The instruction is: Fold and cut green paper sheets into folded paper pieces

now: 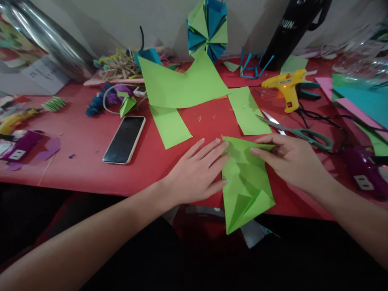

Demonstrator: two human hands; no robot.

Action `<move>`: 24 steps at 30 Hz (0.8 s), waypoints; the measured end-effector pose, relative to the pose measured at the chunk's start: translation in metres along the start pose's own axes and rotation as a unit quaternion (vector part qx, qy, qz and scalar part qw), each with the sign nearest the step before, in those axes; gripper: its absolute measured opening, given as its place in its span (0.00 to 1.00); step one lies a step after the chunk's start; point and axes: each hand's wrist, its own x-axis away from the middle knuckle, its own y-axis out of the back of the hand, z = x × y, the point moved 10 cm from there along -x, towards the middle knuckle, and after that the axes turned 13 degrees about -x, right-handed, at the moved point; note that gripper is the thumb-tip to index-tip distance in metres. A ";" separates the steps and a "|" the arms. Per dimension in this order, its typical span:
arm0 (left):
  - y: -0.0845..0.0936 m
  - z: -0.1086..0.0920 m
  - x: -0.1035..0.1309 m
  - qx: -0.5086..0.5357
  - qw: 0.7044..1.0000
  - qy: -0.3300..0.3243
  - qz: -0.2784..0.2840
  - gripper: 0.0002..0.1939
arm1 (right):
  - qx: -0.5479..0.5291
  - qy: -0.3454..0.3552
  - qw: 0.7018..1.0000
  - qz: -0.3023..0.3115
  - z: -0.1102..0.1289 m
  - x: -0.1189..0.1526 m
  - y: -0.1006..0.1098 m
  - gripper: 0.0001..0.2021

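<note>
A creased sheet of light green paper lies at the front edge of the red table, its lower end reaching past the edge with a raised fold. My right hand pinches the sheet's upper right corner between thumb and fingers. Flat on the table, my left hand has its fingers stretched out, their tips at the sheet's left side. Beyond the hands are a larger green sheet with a curved cut edge and two green rectangles, one on the left and one on the right. Scissors lie partly open by my right hand.
A phone lies left of my hands. A yellow glue gun with a lit orange light and cables is at the right, near a purple power strip. A black bottle and a blue-green folded paper wheel stand at the wall.
</note>
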 end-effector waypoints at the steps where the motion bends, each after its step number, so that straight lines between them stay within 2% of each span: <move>1: 0.001 -0.001 0.001 -0.004 1.000 -0.001 -0.003 0.29 | -0.012 0.000 1.000 0.005 0.000 -0.001 -0.001 0.09; 4: 0.001 -0.002 0.004 -0.004 1.000 0.011 0.001 0.30 | -0.017 0.009 1.000 0.022 0.001 -0.004 -0.008 0.08; 6: -0.001 -0.001 0.006 0.004 1.000 0.022 0.010 0.31 | 0.016 0.029 0.999 0.018 0.002 -0.005 -0.009 0.07; 9: -0.006 0.002 0.008 0.015 0.999 0.031 0.022 0.32 | 0.086 0.086 0.993 0.003 0.010 -0.006 -0.012 0.07; 12: -0.010 0.006 0.006 0.024 0.999 0.036 0.028 0.33 | 0.129 0.145 0.981 0.016 0.021 -0.003 -0.021 0.06; 16: -0.012 0.009 0.002 0.034 0.998 0.036 0.027 0.37 | 0.194 0.226 0.954 0.035 0.037 0.008 -0.032 0.13; 18: -0.012 0.009 0.001 0.037 0.998 0.035 0.026 0.39 | 0.226 0.255 0.938 0.066 0.041 0.016 -0.041 0.17; 21: -0.014 0.010 0.000 0.040 0.998 0.034 0.028 0.40 | 0.257 0.288 0.916 0.110 0.041 0.027 -0.051 0.21; 24: -0.016 0.010 0.001 0.044 0.998 0.037 0.032 0.39 | 0.254 0.304 0.909 0.127 0.038 0.035 -0.055 0.23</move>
